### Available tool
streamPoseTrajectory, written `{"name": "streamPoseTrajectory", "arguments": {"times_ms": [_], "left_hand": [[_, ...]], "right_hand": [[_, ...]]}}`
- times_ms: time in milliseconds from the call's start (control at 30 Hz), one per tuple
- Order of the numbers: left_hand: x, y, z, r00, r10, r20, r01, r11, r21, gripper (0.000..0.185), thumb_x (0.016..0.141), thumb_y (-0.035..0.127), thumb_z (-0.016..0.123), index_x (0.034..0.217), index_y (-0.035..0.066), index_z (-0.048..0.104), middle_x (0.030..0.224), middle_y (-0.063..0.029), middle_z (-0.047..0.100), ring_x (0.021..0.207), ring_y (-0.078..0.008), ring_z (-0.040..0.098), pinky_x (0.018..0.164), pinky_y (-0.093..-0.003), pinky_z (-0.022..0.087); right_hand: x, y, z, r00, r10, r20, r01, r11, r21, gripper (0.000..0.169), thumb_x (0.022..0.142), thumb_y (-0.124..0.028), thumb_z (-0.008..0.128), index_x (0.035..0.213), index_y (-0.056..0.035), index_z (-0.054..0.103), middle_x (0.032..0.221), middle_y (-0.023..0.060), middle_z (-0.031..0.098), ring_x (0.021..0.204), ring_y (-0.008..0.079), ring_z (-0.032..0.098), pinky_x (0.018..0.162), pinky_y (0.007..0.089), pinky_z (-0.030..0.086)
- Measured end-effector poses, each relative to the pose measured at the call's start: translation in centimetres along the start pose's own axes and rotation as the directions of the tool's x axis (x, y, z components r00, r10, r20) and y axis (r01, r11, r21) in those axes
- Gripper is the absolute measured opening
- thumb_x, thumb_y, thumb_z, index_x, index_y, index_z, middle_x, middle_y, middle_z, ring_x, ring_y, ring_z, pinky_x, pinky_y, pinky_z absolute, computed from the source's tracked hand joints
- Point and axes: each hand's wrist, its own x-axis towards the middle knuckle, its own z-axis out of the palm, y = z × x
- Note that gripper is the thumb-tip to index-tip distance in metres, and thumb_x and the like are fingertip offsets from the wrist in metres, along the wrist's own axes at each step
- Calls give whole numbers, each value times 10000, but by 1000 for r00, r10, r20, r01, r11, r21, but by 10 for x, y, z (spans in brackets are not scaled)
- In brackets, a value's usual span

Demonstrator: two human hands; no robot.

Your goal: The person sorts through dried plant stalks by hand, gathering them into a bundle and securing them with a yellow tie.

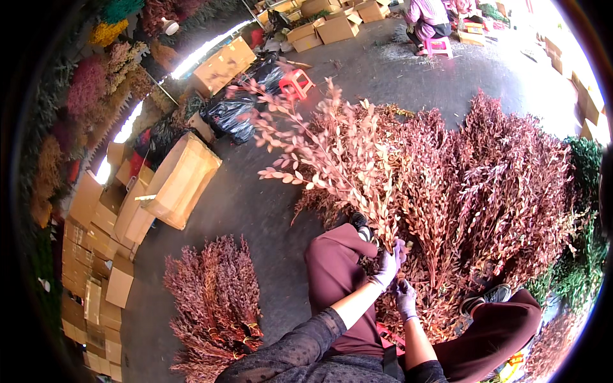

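My left hand (389,264), in a pale purple glove, is closed around the lower stems of a bunch of leafy dried branches (354,177). The pinkish leaves fan up and to the left, away from my knees. Just below and to the right is my gloved right hand (406,298), its fingers curled close to the stem ends; whether it grips anything is too small to tell. A large heap of reddish-purple dried branches (507,191) lies in front of me and to the right. Loose leaves and sprigs (431,313) cover the floor between my legs.
Tied bundles of reddish branches (215,297) lie on the floor at the left. Beyond them are an open cardboard box (184,179), stacked cartons (96,239), black plastic bags (232,117) and a red stool (296,84). Green foliage (582,273) lies far right. A person (428,19) sits farther back.
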Motion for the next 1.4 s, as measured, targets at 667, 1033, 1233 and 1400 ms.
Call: {"name": "streamPoseTrajectory", "arguments": {"times_ms": [667, 1033, 1233, 1400], "left_hand": [[11, 250, -11, 817, 564, 122, -566, 744, 355, 564, 905, 59, 608, 1360, 48, 273, 863, 49, 467, 843, -56, 499, 817, -237, 422], [6, 231, -2, 845, 523, -113, -519, 852, 70, 283, 934, 201, 608, 1148, 16, 588, 1109, -116, 650, 920, -195, 647, 824, -341, 534], [-33, 216, 15, 853, 502, -141, -499, 865, 62, 265, 937, 151, 594, 1151, -5, 588, 1107, -105, 651, 941, -190, 640, 841, -327, 528], [-42, 205, 22, 872, 489, -16, -480, 863, 159, 424, 985, 229, 478, 1327, -22, 468, 1299, -143, 536, 1140, -221, 556, 992, -357, 426]], "right_hand": [[-15, 43, -3, 941, 223, 256, -315, 855, 413, 103, 865, -121, 670, 917, -35, 646, 703, 1, 610, 610, 76, 513, 556, 241, 421], [21, -118, -38, 953, -268, -140, 232, 946, -227, 1127, 682, -507, 787, 1481, -21, 158, 1455, 265, 293, 1353, 396, 280, 1113, 475, 254], [73, -316, -31, 801, -513, -308, 521, 851, -63, 1070, 703, -357, 819, 1467, 8, 164, 1415, 282, 319, 1309, 409, 334, 1087, 467, 284], [105, -359, -18, 814, -476, -333, 488, 871, -51, 1183, 671, -502, 807, 1461, 27, 103, 1323, 299, 373, 1216, 436, 395, 1011, 468, 368]]}}
